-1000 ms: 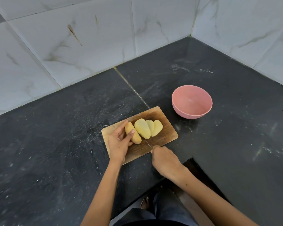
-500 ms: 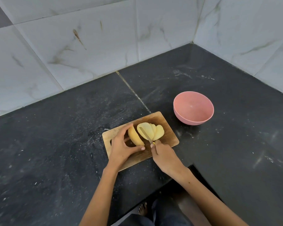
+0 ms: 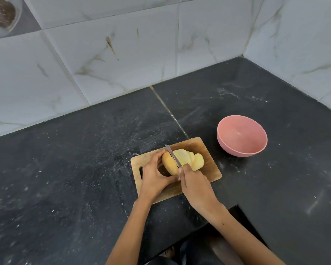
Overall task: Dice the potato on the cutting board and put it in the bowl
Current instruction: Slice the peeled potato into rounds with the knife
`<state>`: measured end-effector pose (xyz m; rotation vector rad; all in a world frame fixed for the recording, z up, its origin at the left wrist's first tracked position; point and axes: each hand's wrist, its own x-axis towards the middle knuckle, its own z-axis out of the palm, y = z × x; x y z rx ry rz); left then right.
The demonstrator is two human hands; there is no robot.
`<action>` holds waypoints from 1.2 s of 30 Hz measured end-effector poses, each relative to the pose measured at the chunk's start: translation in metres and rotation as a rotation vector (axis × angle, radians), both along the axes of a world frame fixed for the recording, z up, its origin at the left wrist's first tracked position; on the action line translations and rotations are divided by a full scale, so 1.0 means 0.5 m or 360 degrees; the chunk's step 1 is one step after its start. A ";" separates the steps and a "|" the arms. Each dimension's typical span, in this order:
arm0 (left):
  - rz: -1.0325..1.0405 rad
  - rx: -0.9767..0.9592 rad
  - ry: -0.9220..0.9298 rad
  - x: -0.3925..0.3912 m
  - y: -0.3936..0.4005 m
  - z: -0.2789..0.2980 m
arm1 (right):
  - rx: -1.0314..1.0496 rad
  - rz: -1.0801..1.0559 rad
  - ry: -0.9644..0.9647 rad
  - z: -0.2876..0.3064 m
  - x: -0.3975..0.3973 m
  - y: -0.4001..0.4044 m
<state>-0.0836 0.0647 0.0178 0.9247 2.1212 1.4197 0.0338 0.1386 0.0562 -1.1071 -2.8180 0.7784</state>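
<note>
Yellow potato [image 3: 187, 159] lies between left hand [image 3: 155, 178] and right hand [image 3: 196, 185].

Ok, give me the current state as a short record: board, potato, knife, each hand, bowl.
cutting board: wooden, on the dark counter, handle slot at its left end
potato: peeled, partly cut into slices that lean together on the board; not diced yet
knife: blade laid across the potato's left part, tip pointing away from the person
left hand: holds the potato's left end
right hand: grips the knife handle
bowl: pink, to the right of the board and apart from it, no potato in it
</note>
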 end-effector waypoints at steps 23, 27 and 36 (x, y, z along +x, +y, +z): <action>0.0120 -0.0003 -0.0045 0.012 0.014 0.013 | 0.0059 0.0040 -0.0124 0.011 -0.019 0.006; 0.0138 0.0000 -0.0093 0.012 0.009 0.009 | 0.0072 0.0082 -0.0165 0.016 -0.018 0.002; 0.0168 0.0056 -0.0187 0.019 0.010 0.016 | -0.0044 0.0051 -0.0265 0.023 -0.034 0.002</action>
